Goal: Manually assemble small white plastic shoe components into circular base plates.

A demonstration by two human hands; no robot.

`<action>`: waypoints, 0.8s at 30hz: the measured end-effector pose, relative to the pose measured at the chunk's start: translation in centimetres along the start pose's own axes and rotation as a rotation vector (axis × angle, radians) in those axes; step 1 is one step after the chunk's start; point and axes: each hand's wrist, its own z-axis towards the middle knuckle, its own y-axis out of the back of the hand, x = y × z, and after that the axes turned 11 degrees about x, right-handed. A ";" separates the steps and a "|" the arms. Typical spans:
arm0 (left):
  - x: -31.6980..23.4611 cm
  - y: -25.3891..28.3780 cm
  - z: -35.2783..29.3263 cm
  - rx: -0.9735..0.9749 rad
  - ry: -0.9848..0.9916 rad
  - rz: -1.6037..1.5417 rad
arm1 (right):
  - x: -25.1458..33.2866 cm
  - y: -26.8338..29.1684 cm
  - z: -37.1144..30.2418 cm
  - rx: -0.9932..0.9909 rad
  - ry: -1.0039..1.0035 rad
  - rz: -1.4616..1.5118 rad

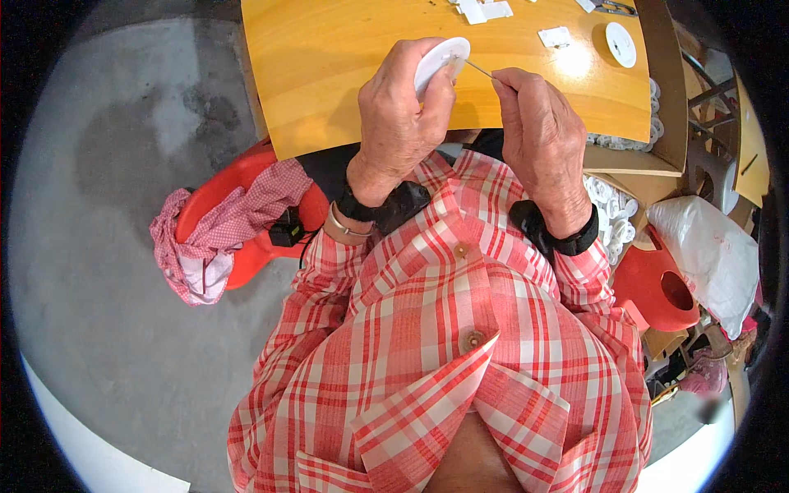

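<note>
Closest to the lens is the wearer's own red-and-white plaid shirt [419, 353], collar and buttons filling the lower middle of the view. Past that, both hands are up over the near edge of a yellow wood-look table [329, 74].

Left hand [400, 115] has a white round disc [434, 62] pinched between thumb and fingers, so it's held up off the tabletop, tipped at an angle. Right hand [538, 135] is gripping a thin metal rod [480, 69] between thumb and fingertips, the other fingers curled in behind. The rod's far end meets the disc's face near the middle (whether it's sitting in a hole or just touching is too small to tell).

Both wrists wear black bands, and the left one also has a bracelet [345, 223].

Over on the right of the table there's another white disc [620, 44] lying near the edge, plus a small flat white piece [555, 37] beside it. More white pieces [483, 10] sit at the top edge of the view. Down by the table's right side, a heap of small white parts [612, 215] is next to a cardboard box [670, 107]. Left of the wearer, pink checked cloth [185, 259] is draped on a red stool [222, 177].
</note>
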 end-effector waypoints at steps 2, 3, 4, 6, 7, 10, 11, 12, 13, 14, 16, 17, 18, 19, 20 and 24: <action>-0.2 -0.1 0.0 0.006 0.003 -0.014 | -0.1 -0.1 0.0 0.005 0.003 -0.001; -0.3 -0.1 0.0 0.012 0.005 -0.028 | -0.1 -0.2 0.1 -0.002 0.009 0.001; -0.4 -0.1 -0.1 0.012 0.005 -0.029 | -0.1 -0.3 0.1 -0.008 0.014 0.004; -0.4 0.0 -0.1 0.025 0.029 -0.036 | 0.0 -0.2 0.1 -0.004 0.015 0.005; -0.4 0.0 -0.1 0.025 0.030 -0.035 | 0.0 -0.2 0.1 0.001 0.017 0.005; -0.3 0.0 -0.1 0.024 0.019 -0.040 | -0.1 -0.2 0.1 -0.007 0.025 -0.002; -0.2 0.0 -0.1 0.027 0.023 -0.038 | -0.1 -0.2 0.1 -0.007 0.024 -0.002; -0.2 0.0 -0.1 0.029 0.028 -0.035 | -0.1 -0.2 0.1 -0.007 0.024 -0.003; -0.3 0.0 -0.1 0.030 0.029 -0.035 | 0.0 -0.2 0.1 -0.007 0.023 -0.004; -0.4 0.0 0.0 0.025 0.027 -0.033 | -0.1 -0.2 0.1 -0.007 0.023 -0.004; -0.4 0.0 0.0 0.023 0.024 -0.032 | -0.1 -0.3 0.1 0.000 0.016 0.008; -0.4 0.0 0.0 0.028 0.031 -0.032 | -0.1 -0.3 0.1 0.000 0.015 0.007; -0.3 0.0 0.0 0.031 0.037 -0.031 | 0.0 -0.2 0.1 0.004 0.012 -0.001; -0.2 0.0 0.0 0.031 0.037 -0.031 | 0.0 -0.2 0.2 0.008 0.009 -0.009; -0.1 -0.1 0.0 0.022 0.028 -0.027 | 0.1 -0.2 0.2 0.008 0.010 -0.009; 0.0 0.0 0.0 0.021 -0.011 0.046 | -0.1 -0.4 0.0 0.035 0.025 -0.097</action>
